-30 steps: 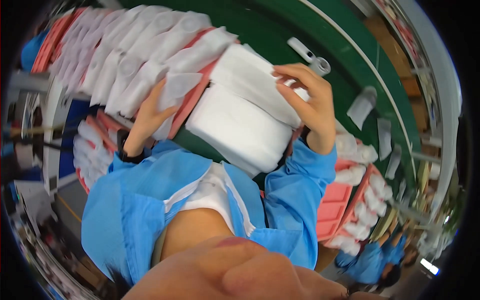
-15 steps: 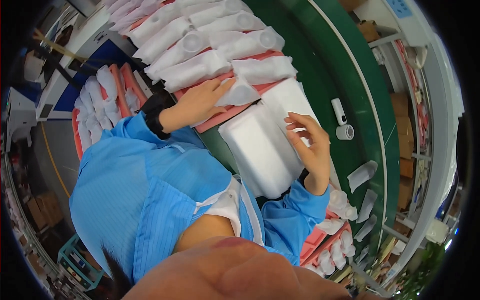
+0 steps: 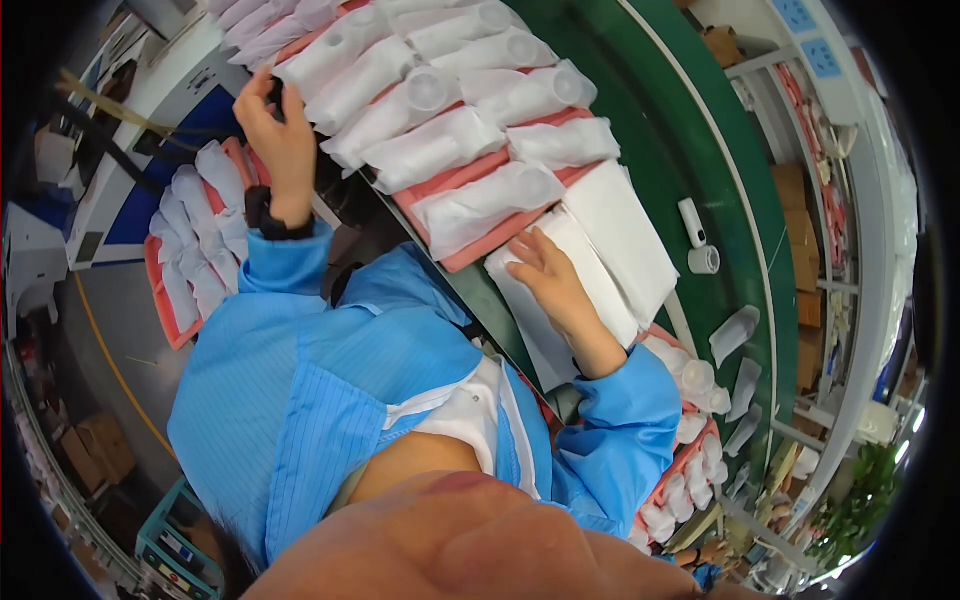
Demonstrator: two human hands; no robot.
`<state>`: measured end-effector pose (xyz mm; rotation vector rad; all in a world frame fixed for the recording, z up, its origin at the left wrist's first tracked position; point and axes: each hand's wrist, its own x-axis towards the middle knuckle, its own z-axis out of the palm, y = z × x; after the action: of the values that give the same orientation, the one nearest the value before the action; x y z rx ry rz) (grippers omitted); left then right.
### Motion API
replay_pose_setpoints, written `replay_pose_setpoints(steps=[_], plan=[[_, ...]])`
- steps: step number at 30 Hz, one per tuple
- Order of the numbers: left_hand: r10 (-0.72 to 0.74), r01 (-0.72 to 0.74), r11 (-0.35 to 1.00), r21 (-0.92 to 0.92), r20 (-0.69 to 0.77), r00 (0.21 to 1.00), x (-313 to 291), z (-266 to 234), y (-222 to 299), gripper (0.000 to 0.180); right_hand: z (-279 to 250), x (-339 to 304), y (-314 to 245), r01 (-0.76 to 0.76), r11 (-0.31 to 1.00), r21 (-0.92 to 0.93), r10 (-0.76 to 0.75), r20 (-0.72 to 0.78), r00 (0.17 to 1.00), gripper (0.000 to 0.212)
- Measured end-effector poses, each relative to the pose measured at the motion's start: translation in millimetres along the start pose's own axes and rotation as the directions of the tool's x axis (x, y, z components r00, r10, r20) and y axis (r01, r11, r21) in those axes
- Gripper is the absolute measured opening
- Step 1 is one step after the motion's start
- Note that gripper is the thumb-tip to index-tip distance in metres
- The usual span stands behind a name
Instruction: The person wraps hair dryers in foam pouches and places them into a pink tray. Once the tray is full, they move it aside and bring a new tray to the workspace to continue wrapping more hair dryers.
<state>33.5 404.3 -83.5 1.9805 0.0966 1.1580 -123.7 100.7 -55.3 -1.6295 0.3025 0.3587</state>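
Observation:
My left hand (image 3: 280, 140) is raised beside the left edge of the wrapped rows, thumb and fingers apart. A small dark patch shows between them; I cannot tell whether it is background. Fingers loosely spread, my right hand (image 3: 553, 283) lies over the near stack of white foam sleeves (image 3: 600, 280). A second white stack (image 3: 625, 240) lies beside it. Just ahead of the right hand, a wrapped item (image 3: 490, 205) in a translucent white sleeve, its round end showing, rests on a pink tray (image 3: 465, 260). Several similar wrapped items (image 3: 435, 145) lie in rows beyond.
A green bench (image 3: 670, 130) runs along the right, bearing a white handheld device (image 3: 692, 222), a short white cylinder (image 3: 704, 261) and loose sleeves (image 3: 735, 335). More filled pink trays stand at the left (image 3: 160, 290) and lower right (image 3: 690, 470). Shelving (image 3: 840, 290) lines the right side.
My left hand has left the nearest wrapped item and moved up and left. My right hand has come in left and down onto the near stack. The whole view has shifted slightly.

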Motion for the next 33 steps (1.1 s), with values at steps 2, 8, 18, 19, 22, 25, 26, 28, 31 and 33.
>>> replay_pose_setpoints(steps=[2,8,18,19,22,25,26,28,31,33], plan=[[-0.300,0.299,0.954,-0.024,-0.099,0.949,17.6,6.0,-81.1,0.038,3.8,13.7,-1.6,-0.035,0.999,0.025,0.033,0.059,0.998,0.053],[-0.707,0.801,0.374,-0.468,0.416,0.572,23.8,35.6,-143.4,0.031,1.3,45.0,-7.4,-0.237,0.924,0.301,0.259,-0.036,0.965,0.031],[-0.616,0.787,0.457,-0.414,0.492,0.616,38.6,46.2,-148.9,0.025,3.8,70.1,-22.5,-0.247,0.871,0.425,0.337,-0.151,0.929,0.030],[-0.610,0.786,0.482,-0.387,0.495,0.618,39.6,46.8,-149.4,0.024,3.4,70.5,-26.6,-0.229,0.871,0.434,0.322,-0.155,0.934,0.031],[-0.590,0.782,0.463,-0.417,0.513,0.623,34.7,45.6,-153.4,0.026,-0.6,69.8,-43.8,-0.196,0.876,0.441,0.294,-0.167,0.941,0.032],[-0.550,0.764,0.359,-0.536,0.540,0.637,31.0,43.9,-156.3,0.029,-20.0,77.2,-56.4,-0.152,0.889,0.431,0.255,-0.191,0.948,0.034],[-0.569,0.834,0.280,-0.476,0.618,0.543,31.6,39.7,-154.5,0.032,-31.1,81.3,-58.3,-0.128,0.912,0.389,0.239,-0.253,0.938,0.034],[-0.578,0.937,0.121,-0.329,0.744,0.336,37.6,31.4,-146.8,0.037,-49.3,92.0,-61.1,-0.103,0.933,0.345,0.219,-0.317,0.923,0.033],[-0.497,0.976,0.196,-0.092,0.849,0.180,57.0,38.5,-127.2,0.042,-71.1,108.8,-59.6,-0.146,0.979,0.144,0.195,-0.429,0.882,0.033],[-0.453,0.967,0.251,0.034,0.887,0.086,65.3,47.4,-112.7,0.044,-76.6,119.2,-56.9,-0.120,0.976,0.179,0.188,-0.437,0.880,0.031]])
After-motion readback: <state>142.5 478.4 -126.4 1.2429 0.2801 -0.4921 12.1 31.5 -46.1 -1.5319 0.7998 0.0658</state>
